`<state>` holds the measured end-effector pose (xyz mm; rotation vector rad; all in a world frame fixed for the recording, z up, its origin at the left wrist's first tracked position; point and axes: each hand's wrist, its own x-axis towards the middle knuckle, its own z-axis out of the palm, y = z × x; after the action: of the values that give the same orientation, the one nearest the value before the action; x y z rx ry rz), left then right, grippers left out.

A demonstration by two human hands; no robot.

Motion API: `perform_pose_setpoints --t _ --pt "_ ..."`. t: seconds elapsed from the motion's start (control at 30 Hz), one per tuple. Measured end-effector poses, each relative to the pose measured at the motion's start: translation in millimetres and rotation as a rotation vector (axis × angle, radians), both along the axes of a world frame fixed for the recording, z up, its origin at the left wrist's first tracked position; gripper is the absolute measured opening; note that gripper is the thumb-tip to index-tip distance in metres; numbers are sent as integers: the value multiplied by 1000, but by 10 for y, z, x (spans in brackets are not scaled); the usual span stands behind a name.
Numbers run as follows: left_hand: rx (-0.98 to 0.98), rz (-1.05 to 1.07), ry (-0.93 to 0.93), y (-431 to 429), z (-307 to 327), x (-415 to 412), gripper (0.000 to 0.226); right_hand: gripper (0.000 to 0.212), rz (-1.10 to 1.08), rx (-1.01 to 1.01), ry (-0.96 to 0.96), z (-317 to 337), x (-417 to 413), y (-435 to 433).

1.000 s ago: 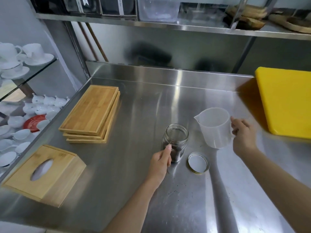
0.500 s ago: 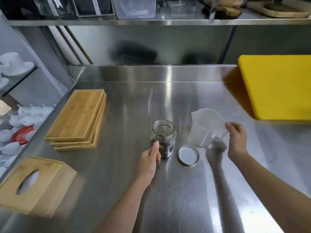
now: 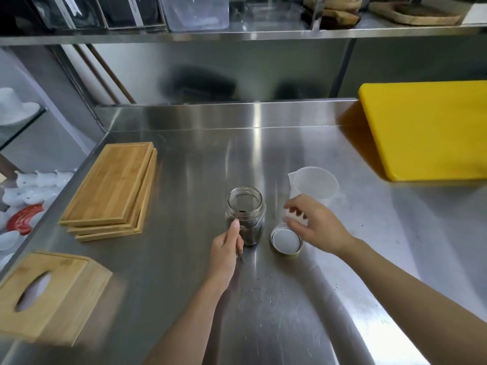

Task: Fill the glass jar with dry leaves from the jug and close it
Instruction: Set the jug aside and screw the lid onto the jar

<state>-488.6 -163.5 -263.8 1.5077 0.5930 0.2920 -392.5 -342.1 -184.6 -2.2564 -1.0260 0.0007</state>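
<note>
1. I am standing in a commercial kitchen or café back room: the desk (image 3: 184, 299) in front of me is brushed stainless steel with a raised steel backsplash (image 3: 224, 115).
2. Above it runs a steel shelf (image 3: 237, 35) carrying a clear plastic tub (image 3: 195, 11), dark boxes (image 3: 129, 9) and wooden boards (image 3: 421, 14).
3. A thick yellow cutting board (image 3: 427, 127) lies on the desk to my right.
4. A stack of bamboo serving trays (image 3: 110, 188) sits to my left, with a bamboo tissue box (image 3: 44, 293) nearer me.
5. Beyond the desk's left edge, many white cups and saucers (image 3: 29, 191) are stored in rows, with one red dish (image 3: 23, 218) among them.
</note>
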Motion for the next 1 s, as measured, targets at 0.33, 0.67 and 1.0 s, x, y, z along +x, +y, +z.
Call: perform_pose_setpoints --t 0.33,0.67,1.0 --pt "-2 5 12 -26 23 -13 54 84 66 -688 9 -452 17 125" --pt "-34 1 5 -40 46 -15 55 81 80 -752 -31 -393 29 182" --pt "-268 111 73 -189 225 -83 47 76 29 -640 32 -367 35 186"
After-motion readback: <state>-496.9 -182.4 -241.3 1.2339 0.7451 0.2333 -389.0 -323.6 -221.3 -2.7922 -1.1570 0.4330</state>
